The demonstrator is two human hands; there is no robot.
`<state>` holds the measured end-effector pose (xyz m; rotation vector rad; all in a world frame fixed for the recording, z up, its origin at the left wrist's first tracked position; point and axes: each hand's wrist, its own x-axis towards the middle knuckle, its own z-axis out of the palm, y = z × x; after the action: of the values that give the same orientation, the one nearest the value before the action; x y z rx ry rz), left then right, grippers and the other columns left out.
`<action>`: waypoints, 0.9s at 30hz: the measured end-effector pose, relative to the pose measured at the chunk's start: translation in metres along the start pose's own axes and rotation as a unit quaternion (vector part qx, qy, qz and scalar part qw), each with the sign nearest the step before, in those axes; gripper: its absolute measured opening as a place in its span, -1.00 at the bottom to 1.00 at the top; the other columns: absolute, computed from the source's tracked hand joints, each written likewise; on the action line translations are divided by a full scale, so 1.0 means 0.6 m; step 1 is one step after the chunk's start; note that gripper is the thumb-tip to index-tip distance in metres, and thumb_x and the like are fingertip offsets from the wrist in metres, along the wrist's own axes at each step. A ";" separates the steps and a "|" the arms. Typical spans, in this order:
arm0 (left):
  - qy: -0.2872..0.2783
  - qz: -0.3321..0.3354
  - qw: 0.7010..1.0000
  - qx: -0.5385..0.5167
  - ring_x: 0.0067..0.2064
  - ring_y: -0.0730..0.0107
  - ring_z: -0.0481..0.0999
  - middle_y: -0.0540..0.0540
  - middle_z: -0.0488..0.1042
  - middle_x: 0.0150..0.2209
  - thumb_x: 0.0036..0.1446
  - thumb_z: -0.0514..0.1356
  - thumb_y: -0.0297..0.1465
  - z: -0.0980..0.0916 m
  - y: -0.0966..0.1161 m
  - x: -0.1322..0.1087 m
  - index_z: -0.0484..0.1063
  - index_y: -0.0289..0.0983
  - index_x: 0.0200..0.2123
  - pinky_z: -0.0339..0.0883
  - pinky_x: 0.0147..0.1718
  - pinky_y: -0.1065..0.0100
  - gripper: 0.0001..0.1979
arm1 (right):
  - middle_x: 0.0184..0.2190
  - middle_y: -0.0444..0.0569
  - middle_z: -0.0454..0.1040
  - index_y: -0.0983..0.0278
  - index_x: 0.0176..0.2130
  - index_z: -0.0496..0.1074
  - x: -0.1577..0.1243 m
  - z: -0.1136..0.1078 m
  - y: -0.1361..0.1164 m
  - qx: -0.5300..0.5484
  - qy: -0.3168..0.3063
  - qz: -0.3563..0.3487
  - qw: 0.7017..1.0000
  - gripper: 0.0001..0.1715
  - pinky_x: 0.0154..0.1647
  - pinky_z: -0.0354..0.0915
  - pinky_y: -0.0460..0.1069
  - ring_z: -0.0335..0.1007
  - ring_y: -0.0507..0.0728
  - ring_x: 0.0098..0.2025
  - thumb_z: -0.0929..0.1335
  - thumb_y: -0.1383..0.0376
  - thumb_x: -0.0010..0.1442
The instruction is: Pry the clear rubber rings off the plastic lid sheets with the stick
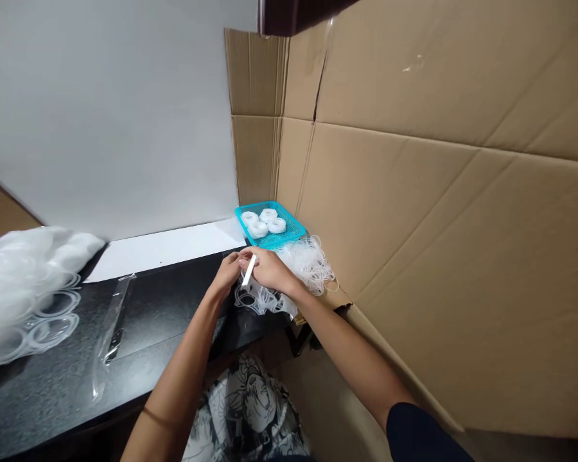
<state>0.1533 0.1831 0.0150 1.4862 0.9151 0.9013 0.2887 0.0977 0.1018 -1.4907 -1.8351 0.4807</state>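
My right hand [270, 269] is closed around a slim white bar-shaped tool [249, 273], its square end pointing back toward me. Close against it, my left hand [228, 273] has its fingers pinched together; whatever they hold is too small or hidden to make out. Just beneath and to the right of both hands lies a heap of thin translucent white rings [308, 263], with loose loops trailing along the table edge. Behind the hands stands a turquoise mesh basket [293, 231] with several white ring-shaped bundles [276, 224] in it.
A large pile of clear plastic rings [14, 289] covers the left of the black table [149, 321]. Clear plastic strips [110, 327] lie near its middle, and a white sheet [164, 250] runs along the back. Cardboard walls [438, 224] close off the right side.
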 end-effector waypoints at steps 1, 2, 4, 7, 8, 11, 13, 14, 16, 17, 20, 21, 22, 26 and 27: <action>0.000 -0.012 1.000 0.018 0.04 0.16 0.57 -0.20 0.49 0.13 0.36 0.26 -0.21 -0.013 -0.006 -0.010 0.42 -0.27 0.17 0.53 -0.01 0.03 -0.59 | -0.05 -0.03 0.64 0.17 0.10 0.54 -0.003 0.003 0.003 0.009 0.017 0.001 1.000 -0.68 -0.02 0.43 -0.02 0.58 0.12 -0.06 0.36 0.27 0.40; -0.005 -0.026 0.999 0.040 0.02 0.18 0.57 -0.19 0.50 0.11 0.37 0.26 -0.20 -0.023 -0.010 -0.020 0.43 -0.28 0.16 0.54 -0.03 0.05 -0.60 | -0.01 0.02 0.62 0.20 0.10 0.53 -0.008 0.001 0.010 -0.006 0.032 0.007 0.999 -0.69 0.02 0.41 0.00 0.56 0.15 -0.02 0.35 0.25 0.41; -0.022 -0.039 0.995 0.087 -0.05 0.23 0.59 -0.17 0.52 0.05 0.37 0.25 -0.20 -0.031 -0.016 -0.038 0.45 -0.29 0.12 0.56 -0.09 0.11 -0.63 | 0.05 0.11 0.58 0.25 0.11 0.52 -0.023 -0.008 0.031 -0.096 0.034 0.015 0.995 -0.68 0.11 0.35 0.08 0.50 0.23 0.07 0.34 0.25 0.42; -0.041 -0.016 0.988 0.149 -0.17 0.33 0.58 -0.11 0.54 -0.09 0.36 0.27 -0.22 -0.024 -0.016 -0.059 0.48 -0.31 0.00 0.54 -0.17 0.20 -0.70 | 0.08 0.18 0.54 0.28 0.15 0.49 -0.054 -0.012 0.070 -0.209 -0.015 -0.013 0.978 -0.63 0.20 0.25 0.20 0.41 0.34 0.15 0.38 0.27 0.39; -0.042 -0.002 0.985 0.165 -0.22 0.35 0.56 -0.08 0.54 -0.16 0.33 0.30 -0.24 -0.022 -0.013 -0.065 0.50 -0.31 -0.06 0.52 -0.20 0.22 -0.74 | 0.08 0.18 0.54 0.29 0.17 0.49 -0.065 -0.007 0.081 -0.224 -0.022 -0.023 0.974 -0.61 0.21 0.23 0.21 0.40 0.34 0.16 0.38 0.28 0.39; -0.032 0.043 0.980 0.192 -0.37 0.39 0.45 0.01 0.45 -0.41 0.20 0.36 -0.33 -0.021 0.004 -0.080 0.54 -0.29 -0.24 0.43 -0.28 0.29 -0.85 | 0.02 0.17 0.54 0.29 0.18 0.49 -0.094 0.005 0.105 -0.215 -0.002 -0.027 0.976 -0.56 0.18 0.27 0.13 0.42 0.27 0.11 0.30 0.46 0.36; -0.027 0.073 0.978 0.194 -0.41 0.38 0.41 0.01 0.43 -0.46 0.15 0.34 -0.36 -0.024 0.018 -0.088 0.55 -0.26 -0.27 0.37 -0.33 0.31 -0.89 | -0.03 0.13 0.55 0.28 0.12 0.54 -0.105 -0.003 0.113 -0.173 0.027 -0.022 0.984 -0.44 0.14 0.33 0.06 0.46 0.22 0.06 0.24 0.59 0.26; -0.026 0.087 0.977 0.191 -0.41 0.38 0.42 0.00 0.45 -0.45 0.16 0.32 -0.35 -0.024 0.026 -0.091 0.56 -0.26 -0.25 0.35 -0.34 0.32 -0.89 | -0.05 0.11 0.55 0.28 0.09 0.56 -0.106 -0.017 0.115 -0.148 0.046 -0.020 0.988 -0.40 0.11 0.35 0.03 0.48 0.19 0.03 0.23 0.63 0.21; -0.027 0.111 0.977 0.179 -0.38 0.36 0.47 -0.04 0.52 -0.36 0.21 0.27 -0.31 -0.015 0.042 -0.087 0.55 -0.26 -0.19 0.35 -0.36 0.34 -0.83 | -0.07 0.07 0.58 0.26 0.01 0.60 -0.099 -0.062 0.118 -0.112 0.085 -0.015 0.990 -0.41 0.05 0.39 0.01 0.52 0.17 -0.04 0.24 0.64 0.14; -0.028 0.121 0.977 0.173 -0.35 0.36 0.51 -0.06 0.55 -0.31 0.25 0.25 -0.28 -0.005 0.049 -0.080 0.54 -0.26 -0.15 0.36 -0.36 0.34 -0.81 | -0.09 0.04 0.60 0.26 -0.03 0.62 -0.091 -0.092 0.118 -0.109 0.100 -0.011 0.989 -0.43 0.03 0.40 0.01 0.54 0.16 -0.07 0.25 0.63 0.13; -0.036 0.146 0.975 0.165 -0.27 0.33 0.58 -0.10 0.59 -0.17 0.35 0.20 -0.23 0.049 0.065 -0.034 0.51 -0.27 -0.05 0.43 -0.32 0.34 -0.74 | -0.11 0.04 0.63 0.25 -0.06 0.63 -0.048 -0.184 0.121 -0.173 0.120 0.004 0.978 -0.51 0.06 0.38 0.03 0.55 0.18 -0.06 0.27 0.58 0.19; -0.038 0.154 0.973 0.169 -0.23 0.33 0.59 -0.11 0.58 -0.12 0.37 0.20 -0.21 0.070 0.069 -0.014 0.50 -0.27 -0.01 0.47 -0.28 0.31 -0.72 | -0.08 0.07 0.62 0.26 -0.04 0.63 -0.032 -0.208 0.124 -0.208 0.112 0.011 0.972 -0.54 0.09 0.37 0.04 0.54 0.20 -0.01 0.28 0.56 0.23; -0.038 0.161 0.970 0.176 -0.17 0.30 0.60 -0.13 0.57 -0.06 0.38 0.21 -0.20 0.090 0.070 0.007 0.49 -0.28 0.04 0.52 -0.21 0.25 -0.69 | -0.05 0.11 0.61 0.28 -0.03 0.63 -0.016 -0.226 0.128 -0.240 0.091 0.020 0.966 -0.58 0.12 0.35 0.05 0.53 0.22 0.03 0.29 0.53 0.26; -0.031 0.193 0.957 0.216 0.04 0.18 0.56 -0.20 0.49 0.13 0.37 0.26 -0.21 0.132 0.061 0.057 0.44 -0.26 0.16 0.53 0.00 0.04 -0.62 | -0.01 0.15 0.62 0.27 -0.06 0.65 0.008 -0.244 0.154 -0.292 0.004 0.034 0.956 -0.61 0.19 0.33 0.04 0.52 0.26 0.11 0.37 0.56 0.21; -0.029 0.203 0.953 0.225 0.05 0.17 0.56 -0.20 0.48 0.14 0.37 0.26 -0.22 0.130 0.054 0.056 0.43 -0.25 0.16 0.53 0.01 0.04 -0.61 | 0.02 0.15 0.62 0.26 -0.05 0.65 0.004 -0.240 0.161 -0.292 -0.005 0.031 0.956 -0.58 0.21 0.32 0.04 0.51 0.26 0.13 0.38 0.58 0.18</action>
<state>0.2401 0.1798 0.0419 2.1380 0.8188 0.9742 0.4588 0.1043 0.1343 -1.9308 -2.0473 -0.0429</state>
